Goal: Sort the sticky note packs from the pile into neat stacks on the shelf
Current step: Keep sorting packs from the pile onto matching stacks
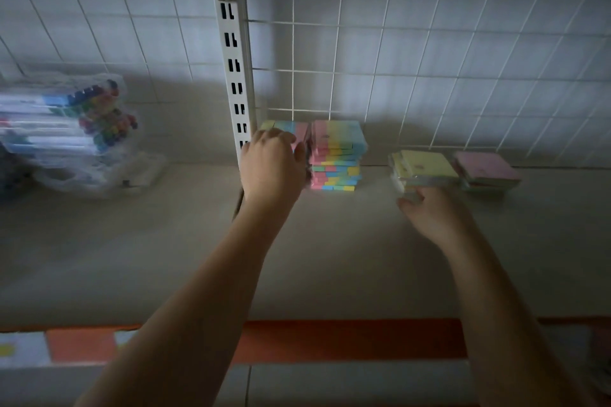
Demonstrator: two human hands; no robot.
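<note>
The left hand (272, 163) is gripping a multicolour sticky note pack (284, 129) on the shelf (330, 258), just left of the tall multicolour stack (337, 155); the hand is hiding most of it. The right hand (429, 211) is blurred, fingers touching the yellow packs (423, 167); its grasp is unclear. Pink packs (486, 170) are lying further right.

Matt shelf (330, 258) — glossy plastic bag (82, 142)
</note>
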